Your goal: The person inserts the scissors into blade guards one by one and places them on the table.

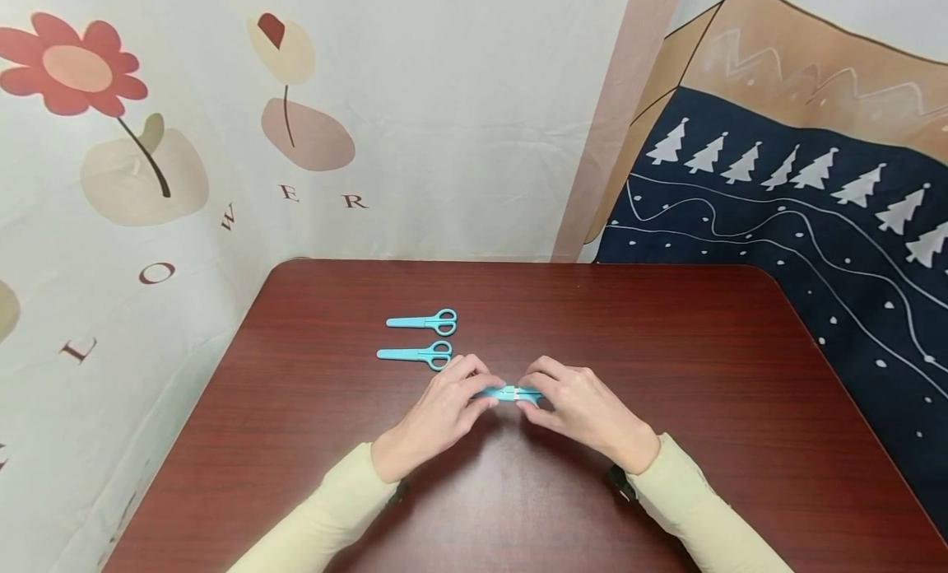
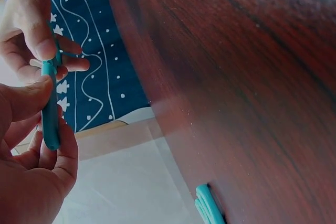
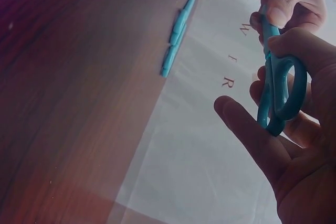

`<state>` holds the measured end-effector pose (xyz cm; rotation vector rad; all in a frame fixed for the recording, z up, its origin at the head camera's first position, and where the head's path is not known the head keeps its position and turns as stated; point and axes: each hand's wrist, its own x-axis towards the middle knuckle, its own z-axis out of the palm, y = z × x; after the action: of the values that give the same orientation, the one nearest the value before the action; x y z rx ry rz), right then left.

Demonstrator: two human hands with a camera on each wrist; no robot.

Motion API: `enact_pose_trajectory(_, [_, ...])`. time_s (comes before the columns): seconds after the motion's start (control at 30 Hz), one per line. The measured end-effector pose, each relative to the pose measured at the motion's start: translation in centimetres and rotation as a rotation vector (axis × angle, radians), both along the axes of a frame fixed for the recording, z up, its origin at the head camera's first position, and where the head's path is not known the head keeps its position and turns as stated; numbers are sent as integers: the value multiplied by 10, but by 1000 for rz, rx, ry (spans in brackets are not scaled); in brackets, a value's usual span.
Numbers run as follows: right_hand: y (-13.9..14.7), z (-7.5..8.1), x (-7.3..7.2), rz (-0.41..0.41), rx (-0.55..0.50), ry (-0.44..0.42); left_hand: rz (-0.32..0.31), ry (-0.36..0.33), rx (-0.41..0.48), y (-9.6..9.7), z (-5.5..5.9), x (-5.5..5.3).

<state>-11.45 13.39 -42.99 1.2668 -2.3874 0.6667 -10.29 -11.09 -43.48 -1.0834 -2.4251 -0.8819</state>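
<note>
A pair of light blue scissors (image 1: 507, 393) is held level between both hands above the table. My left hand (image 1: 442, 402) pinches its blade end, which looks like a smooth blue sheath (image 2: 50, 119) in the left wrist view, between thumb and fingers. At the other end, my right hand (image 1: 583, 404) grips near the handle loops (image 3: 299, 95), thumb on top. A small pale part shows between the two halves. Two more blue scissors, a far pair (image 1: 418, 322) and a nearer pair (image 1: 415, 355), lie side by side beyond my left hand, blade ends to the left.
The dark red-brown wooden table (image 1: 704, 351) has rounded far corners. Behind it hangs a pale cloth (image 1: 459, 128) with flowers and letters. A navy cloth (image 1: 741, 202) with white trees hangs at the right. Dark bands sit at both wrists.
</note>
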Motion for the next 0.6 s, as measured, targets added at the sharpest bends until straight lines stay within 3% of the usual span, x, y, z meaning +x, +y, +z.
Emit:
enact_pose_trajectory(0.4, [-1, -1, 0, 3, -8, -5, 5, 13, -17, 3, 1, 1])
enact_pose_trajectory(0.6, [0, -3, -1, 6, -9, 12, 11, -18, -20, 3, 1, 2])
